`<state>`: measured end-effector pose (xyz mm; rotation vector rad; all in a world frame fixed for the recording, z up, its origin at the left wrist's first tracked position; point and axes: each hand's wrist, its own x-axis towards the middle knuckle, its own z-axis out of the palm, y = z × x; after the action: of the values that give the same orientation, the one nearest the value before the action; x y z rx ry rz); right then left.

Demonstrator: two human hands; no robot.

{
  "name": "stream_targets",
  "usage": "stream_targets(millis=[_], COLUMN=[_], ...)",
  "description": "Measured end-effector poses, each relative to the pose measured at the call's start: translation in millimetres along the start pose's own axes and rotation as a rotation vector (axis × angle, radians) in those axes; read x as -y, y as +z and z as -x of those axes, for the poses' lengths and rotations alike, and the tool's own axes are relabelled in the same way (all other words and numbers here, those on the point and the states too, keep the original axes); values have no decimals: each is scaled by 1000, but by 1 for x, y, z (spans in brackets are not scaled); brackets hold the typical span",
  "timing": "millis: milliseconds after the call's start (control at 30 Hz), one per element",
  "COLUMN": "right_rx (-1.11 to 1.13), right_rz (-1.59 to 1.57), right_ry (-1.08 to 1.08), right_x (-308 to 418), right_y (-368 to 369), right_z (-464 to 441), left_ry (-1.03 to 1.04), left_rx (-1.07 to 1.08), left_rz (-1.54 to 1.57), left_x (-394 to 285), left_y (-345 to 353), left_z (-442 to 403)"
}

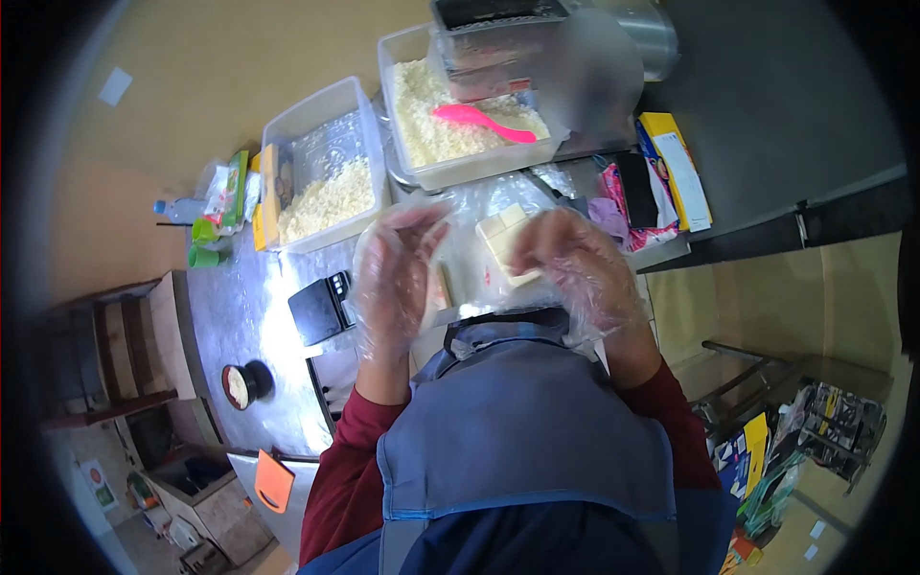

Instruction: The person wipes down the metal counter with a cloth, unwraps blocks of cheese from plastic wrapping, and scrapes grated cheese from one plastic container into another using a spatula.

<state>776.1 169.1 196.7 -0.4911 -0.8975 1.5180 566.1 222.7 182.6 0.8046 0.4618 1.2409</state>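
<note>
My left hand (396,264), in a clear plastic glove, is raised left of a pale block (500,230) and apart from it. Its fingers are loosely bent and spread, with nothing visible in them. My right hand (573,257), also in a clear glove, is over the block's right side with its fingers curled together. What those fingers hold, if anything, is hidden, and I cannot tell whether they touch the block. Grooves divide the block's upper end into squares. It lies on a clear plastic sheet (463,251). Beside my left hand is a narrow pale piece (442,287), partly covered.
Two clear bins, a left bin (318,101) and a back bin (407,42), hold white crumbly material. A pink scoop (484,122) lies in the back one. A black scale (320,310) and a small bowl (235,385) are left; packages (676,172) are at right.
</note>
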Motion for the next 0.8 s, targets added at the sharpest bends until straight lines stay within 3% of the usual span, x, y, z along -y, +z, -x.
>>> stream_targets(millis=[67, 133, 267, 300, 333, 367, 400, 467, 567, 633, 667, 733, 800], right_rx=[-54, -75, -126, -121, -128, -132, -121, -34, 120, 250, 257, 417, 449], right_rz=[44, -3, -5, -7, 185, 376, 375, 559, 546, 586, 588, 766, 754], right_ry=[20, 36, 103, 108, 134, 156, 156, 237, 318, 318, 317, 384, 452], right_x=[-3, -6, -10, -10, -9, -8, -9, -13, -19, -30, -37, -44, -40], right_y=[-17, -31, -42, -40, -36, -31, -24, -11, 2, 6, 2, -6, -5], right_z=[4, 7, 10, 10, 9, 8, 6, 2, 1, 0, 1, 3, 2], left_ry=[136, 236, 300, 307, 312, 247, 176, 168, 290, 226, 231, 53, 7], left_rx=[-153, -10, -86, -132, -138, -244, -351, -186, -110, 154, 147, 430, 368], left_rz=[195, 133, -36, -177, -178, -508, -838, -1099, -1338, -1529, -1530, -1464, -1460], left_x=[-12, -33, -52, -52, -48, -40, -34, -21, 9, 23, 27, 35, 34], left_y=[-19, -22, -35, -36, -34, -26, -19, -13, -20, -26, -31, -40, -59], left_z=[-5, -8, -6, -4, -3, -2, -2, -7, -6, 2, 7, 16, 26])
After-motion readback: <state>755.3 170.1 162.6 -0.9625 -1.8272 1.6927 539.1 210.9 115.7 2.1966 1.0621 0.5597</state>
